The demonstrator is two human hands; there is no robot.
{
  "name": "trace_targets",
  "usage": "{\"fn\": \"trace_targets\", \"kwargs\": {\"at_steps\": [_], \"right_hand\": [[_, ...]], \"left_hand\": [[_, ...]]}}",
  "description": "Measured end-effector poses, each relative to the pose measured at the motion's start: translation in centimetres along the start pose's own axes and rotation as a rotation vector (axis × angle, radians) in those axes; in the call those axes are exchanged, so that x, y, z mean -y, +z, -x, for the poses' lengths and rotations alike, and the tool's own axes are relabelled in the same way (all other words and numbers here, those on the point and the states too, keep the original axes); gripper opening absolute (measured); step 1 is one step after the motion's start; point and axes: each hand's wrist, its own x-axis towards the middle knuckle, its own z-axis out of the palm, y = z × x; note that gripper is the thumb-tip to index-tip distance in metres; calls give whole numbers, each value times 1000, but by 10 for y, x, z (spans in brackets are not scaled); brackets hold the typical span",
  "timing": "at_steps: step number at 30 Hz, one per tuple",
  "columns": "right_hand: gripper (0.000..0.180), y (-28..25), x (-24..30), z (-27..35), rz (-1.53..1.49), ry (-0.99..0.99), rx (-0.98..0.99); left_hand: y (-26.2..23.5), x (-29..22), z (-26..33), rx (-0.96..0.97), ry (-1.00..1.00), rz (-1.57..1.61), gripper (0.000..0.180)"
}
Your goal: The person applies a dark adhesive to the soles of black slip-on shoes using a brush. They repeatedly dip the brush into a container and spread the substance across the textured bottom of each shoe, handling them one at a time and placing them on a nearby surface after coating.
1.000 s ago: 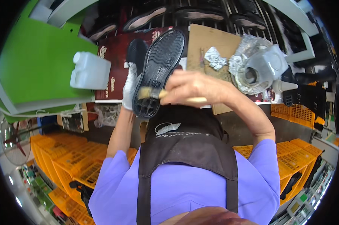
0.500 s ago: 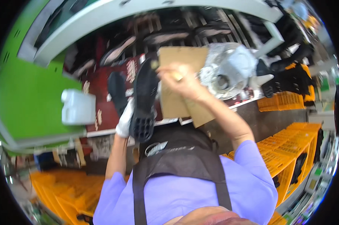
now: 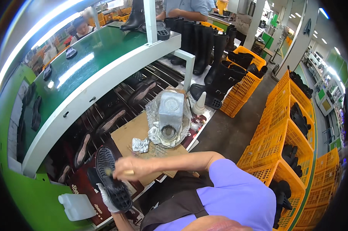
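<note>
My left hand (image 3: pixel 107 198), in a white glove, grips a black shoe sole (image 3: pixel 119 189) by its side near the heel. The sole is tilted, and its hollow, ridged inner face shows. My bare right hand (image 3: pixel 132 168) is closed round a small brush (image 3: pixel 124 173) with a pale handle. The brush tip is at the inner face of the sole, slightly blurred; whether it touches cannot be told. Another dark sole (image 3: pixel 93 178) lies partly hidden behind the held one, on the dark red work surface (image 3: pixel 79 181).
Cardboard (image 3: pixel 122 136) holds a crumpled white cloth (image 3: pixel 140 145). Beside it stand a cloudy plastic container (image 3: pixel 171 106) and a white nozzle bottle (image 3: pixel 199 105). A white jug (image 3: pixel 77 207) sits at left. Beyond are a roller rack, a green conveyor (image 3: pixel 99 52), black boots (image 3: pixel 216 86) and orange crates (image 3: pixel 276 142).
The view has swung, bringing in the conveyor, boots and more crates. My right hand has brought the brush from beside the sole over its inner face. My left hand still holds the sole.
</note>
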Motion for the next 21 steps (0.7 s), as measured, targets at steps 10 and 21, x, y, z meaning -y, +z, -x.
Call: {"fn": "trace_targets", "kwargs": {"at_steps": [10,21], "right_hand": [[15,5,-4,0,12,117,-90],[16,19,-5,-21,-127,256,106]], "left_hand": [[-12,-1,10,187,-88,92,62],[-49,3,-7,92,63,106,52]]}}
